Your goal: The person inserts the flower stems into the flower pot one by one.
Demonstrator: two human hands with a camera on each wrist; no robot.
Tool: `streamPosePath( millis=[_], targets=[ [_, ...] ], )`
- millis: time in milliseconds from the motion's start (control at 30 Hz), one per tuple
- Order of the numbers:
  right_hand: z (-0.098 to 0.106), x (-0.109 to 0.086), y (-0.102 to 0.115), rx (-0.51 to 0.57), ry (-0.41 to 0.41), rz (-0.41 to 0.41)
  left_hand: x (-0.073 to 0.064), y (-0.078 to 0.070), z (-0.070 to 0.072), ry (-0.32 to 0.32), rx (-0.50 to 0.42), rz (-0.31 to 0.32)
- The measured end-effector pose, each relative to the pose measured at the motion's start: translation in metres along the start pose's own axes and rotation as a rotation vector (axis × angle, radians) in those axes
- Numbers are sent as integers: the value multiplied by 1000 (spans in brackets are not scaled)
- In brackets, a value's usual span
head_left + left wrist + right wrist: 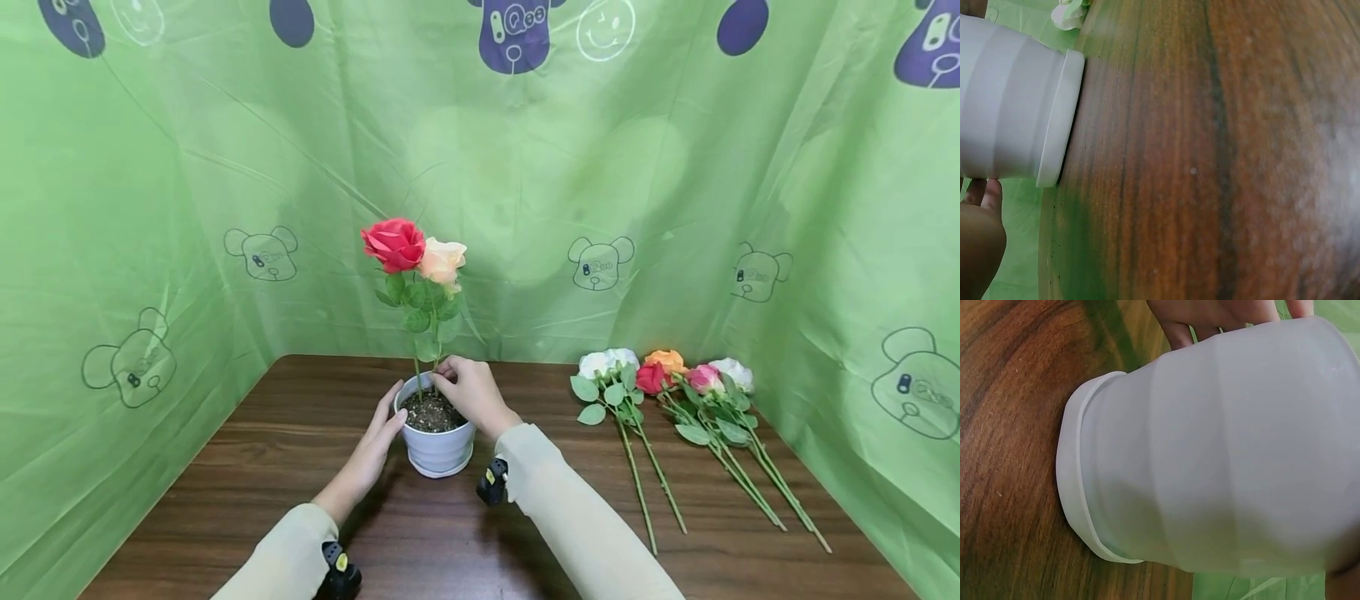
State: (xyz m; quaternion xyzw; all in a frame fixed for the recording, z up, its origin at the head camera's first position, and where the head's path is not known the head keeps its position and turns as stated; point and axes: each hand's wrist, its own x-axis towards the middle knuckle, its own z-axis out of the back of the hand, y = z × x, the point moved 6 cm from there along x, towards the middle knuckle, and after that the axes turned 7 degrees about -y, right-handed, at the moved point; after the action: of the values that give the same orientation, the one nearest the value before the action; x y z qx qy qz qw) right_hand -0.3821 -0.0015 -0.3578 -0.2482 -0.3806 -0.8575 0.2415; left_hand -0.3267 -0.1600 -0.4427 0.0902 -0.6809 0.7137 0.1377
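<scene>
A white ribbed pot [439, 454] filled with dark soil [432, 412] stands on its saucer [1072, 462]. In it, a red rose [393, 245] and a peach rose [442, 262] rise upright on green leafy stems. My left hand [372, 443] rests along the pot's left side, its thumb near the rim. Fingers [1222, 312] of that hand touch the pot wall in the right wrist view. Over the right rim, my right hand [474, 393] pinches the peach rose's stem low down, close to the soil. The right fingertips are partly hidden.
Several loose roses lie on the right of the brown wooden table [285, 450]: white [607, 363], orange [666, 361], red [652, 377] and pink [705, 379] blooms, with stems pointing towards the front. A green printed curtain [525, 183] hangs behind and on both sides.
</scene>
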Motion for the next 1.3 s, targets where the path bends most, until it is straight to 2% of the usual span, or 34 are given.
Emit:
streamPosePath(
  millis=[267, 767, 1000, 1300],
  targets=[
    [1, 1, -1, -4, 41, -25, 0, 1, -1, 0, 4, -5],
    [11, 1, 4, -36, 79, -11, 0, 1, 2, -7, 10, -1],
    [14, -1, 1, -21, 108, -38, 0, 0, 1, -3, 17, 13],
    [29, -6, 6, 2, 125, 0, 0, -2, -1, -2, 9, 13]
  ],
)
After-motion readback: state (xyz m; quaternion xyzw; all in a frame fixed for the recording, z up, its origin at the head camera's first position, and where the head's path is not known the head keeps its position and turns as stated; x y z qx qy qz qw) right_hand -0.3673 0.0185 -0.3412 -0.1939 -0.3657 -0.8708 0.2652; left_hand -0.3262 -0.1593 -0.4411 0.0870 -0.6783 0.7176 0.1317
